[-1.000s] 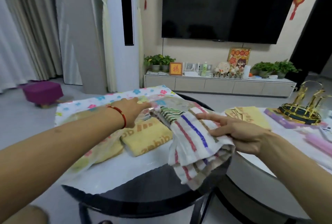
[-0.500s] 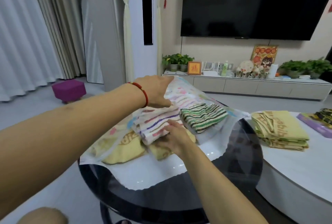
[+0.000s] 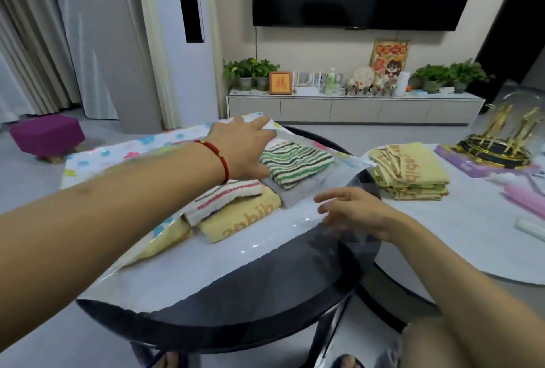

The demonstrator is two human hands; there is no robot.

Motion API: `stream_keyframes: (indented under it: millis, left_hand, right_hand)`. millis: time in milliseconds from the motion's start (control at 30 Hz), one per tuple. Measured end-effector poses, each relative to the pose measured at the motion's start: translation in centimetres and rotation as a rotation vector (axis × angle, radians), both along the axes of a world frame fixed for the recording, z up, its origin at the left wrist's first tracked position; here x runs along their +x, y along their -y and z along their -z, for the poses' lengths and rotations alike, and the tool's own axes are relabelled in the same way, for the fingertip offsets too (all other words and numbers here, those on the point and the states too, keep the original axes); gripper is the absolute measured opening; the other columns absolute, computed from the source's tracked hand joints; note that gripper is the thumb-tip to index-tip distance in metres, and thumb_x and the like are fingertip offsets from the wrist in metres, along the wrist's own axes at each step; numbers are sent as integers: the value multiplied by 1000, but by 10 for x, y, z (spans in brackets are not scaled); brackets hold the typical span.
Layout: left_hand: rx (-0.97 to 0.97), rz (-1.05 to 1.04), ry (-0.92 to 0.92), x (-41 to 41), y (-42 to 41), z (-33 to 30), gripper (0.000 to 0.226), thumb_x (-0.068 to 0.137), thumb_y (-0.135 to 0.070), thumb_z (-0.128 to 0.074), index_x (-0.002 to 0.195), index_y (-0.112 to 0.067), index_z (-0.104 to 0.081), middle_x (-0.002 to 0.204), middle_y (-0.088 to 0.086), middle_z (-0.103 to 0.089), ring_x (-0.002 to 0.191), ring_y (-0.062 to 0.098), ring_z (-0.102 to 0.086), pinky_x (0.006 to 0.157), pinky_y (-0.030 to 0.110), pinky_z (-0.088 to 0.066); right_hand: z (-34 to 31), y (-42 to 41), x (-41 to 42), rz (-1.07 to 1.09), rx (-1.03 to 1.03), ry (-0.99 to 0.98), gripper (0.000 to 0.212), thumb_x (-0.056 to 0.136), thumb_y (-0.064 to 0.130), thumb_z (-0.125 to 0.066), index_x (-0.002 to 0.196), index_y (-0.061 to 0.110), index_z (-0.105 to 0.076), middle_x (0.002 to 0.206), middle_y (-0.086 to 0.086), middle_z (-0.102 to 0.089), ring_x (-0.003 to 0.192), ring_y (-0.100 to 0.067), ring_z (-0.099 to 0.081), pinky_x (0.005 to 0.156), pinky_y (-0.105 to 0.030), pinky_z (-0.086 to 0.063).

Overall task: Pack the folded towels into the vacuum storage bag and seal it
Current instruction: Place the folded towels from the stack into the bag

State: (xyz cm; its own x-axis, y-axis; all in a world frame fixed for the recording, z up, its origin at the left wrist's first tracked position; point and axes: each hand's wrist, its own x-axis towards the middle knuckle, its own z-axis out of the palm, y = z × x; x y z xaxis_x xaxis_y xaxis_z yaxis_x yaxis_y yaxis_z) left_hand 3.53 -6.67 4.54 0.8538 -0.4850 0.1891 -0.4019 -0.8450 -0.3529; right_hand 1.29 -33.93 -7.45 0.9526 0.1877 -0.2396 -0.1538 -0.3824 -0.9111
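Lying flat: vacuum storage bag [image 3: 182, 273], clear with a flower-printed far panel, spread on the dark round table [image 3: 265, 317]; this table is the landmark for every place below.
Bag contents, near left: yellow towel [image 3: 240, 218] with brown lettering, folded, inside the bag over the table's left half.
Bag contents, upper layer: red-and-purple striped towel [image 3: 227, 195], folded, resting on the yellow towel, partly hidden by the left forearm.
Bag contents, far side: green striped towel [image 3: 295, 162], folded, towards the table's far edge, under the clear film.
Bag contents, far left: a second pale yellow fold [image 3: 168, 235] at the table's left rim, seen through the film.
Left hand [image 3: 244, 152]: fingers straight and relaxed, palm down above the bag at the table's far side, touching or just beside the green striped towel; gripping nothing visible. A red cord bracelet [image 3: 216, 158] circles the wrist.
Right hand [image 3: 356, 214]: fingers spread and loose, blurred, hovering over the bag's right edge above the table's right half; holding nothing.
Unpacked stock: stack of yellow towels [image 3: 410, 171], folded, on the white table [image 3: 472, 235] to the right of the dark table.
Other items: gold ornament [image 3: 501, 143] on a dark base, further right; purple stool [image 3: 47, 134] on the floor to the left.
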Motion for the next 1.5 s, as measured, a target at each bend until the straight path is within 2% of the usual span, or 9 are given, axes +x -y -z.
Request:
stream_keyframes:
  millis: [267, 400, 500, 633, 800, 967, 1133, 1267, 1500]
  left_hand:
    - [19, 99, 18, 30, 74, 33, 63, 81, -55, -58, 139, -35, -44, 160, -1, -26, 128, 36, -44, 88, 53, -49]
    - [28, 140, 20, 48, 102, 44, 57, 82, -55, -54, 135, -34, -50, 146, 1, -43, 116, 36, -52, 78, 45, -51]
    - [17, 163, 9, 63, 114, 48, 56, 82, -55, -53, 134, -34, -52, 143, 1, -47, 113, 35, -54, 74, 43, -51]
    - [22, 177, 16, 76, 124, 50, 55, 79, -58, -51, 129, -37, -55, 139, -1, -50, 111, 33, -54, 65, 38, -45]
    - [52, 186, 28, 81, 127, 51, 54, 78, -59, -48, 126, -37, -57, 142, -3, -47, 114, 32, -52, 70, 41, -50]
    - [64, 135, -4, 74, 127, 48, 55, 80, -60, -49, 131, -40, -52, 142, -4, -46, 116, 33, -50, 79, 46, -51]
    - [41, 47, -63, 57, 109, 35, 52, 82, -61, -50, 132, -45, -48, 130, -5, -54, 111, 32, -56, 81, 42, -49]
    - [17, -2, -91, 34, 81, 24, 47, 84, -58, -51, 130, -49, -51, 131, -5, -53, 112, 29, -57, 80, 42, -49]
    - [-29, -86, -135, -19, 17, 17, 46, 85, -53, -50, 130, -44, -52, 133, 1, -50, 112, 32, -59, 85, 45, -53]
  right_hand:
    - [13, 158, 40, 576, -346, 321, 20, 96, 7, -58, 103, 16, -75, 105, -15, -75, 83, -22, -69, 73, -36, -58]
    - [28, 207, 80, 624, -578, 426, 32, 91, 6, -56, 114, 20, -74, 118, -9, -74, 99, -27, -66, 84, -37, -54]
    - [38, 230, 112, 615, -670, 452, 30, 93, 11, -60, 118, 20, -73, 113, -15, -74, 77, -25, -62, 75, -31, -45]
    - [44, 252, 152, 584, -678, 352, 34, 99, 34, -65, 132, 22, -67, 134, -16, -65, 115, -37, -63, 93, -39, -49]
    - [43, 262, 170, 587, -727, 172, 39, 86, 49, -78, 120, 34, -67, 129, -15, -64, 123, -39, -56, 105, -53, -47]
    - [28, 259, 160, 596, -478, 294, 36, 79, 17, -88, 111, 18, -72, 123, -10, -64, 108, -31, -63, 86, -40, -54]
    - [2, 233, 107, 544, 71, 294, 34, 83, -1, -81, 113, 7, -66, 116, -27, -70, 100, -41, -73, 91, -59, -59]
    - [-33, 213, 49, 414, 286, 277, 30, 85, -5, -76, 109, 11, -67, 103, -22, -70, 83, -29, -76, 70, -40, -66]
    - [-91, 137, -43, 41, 269, 161, 31, 77, 3, -80, 103, 16, -70, 93, -11, -72, 83, -26, -73, 65, -33, -64]
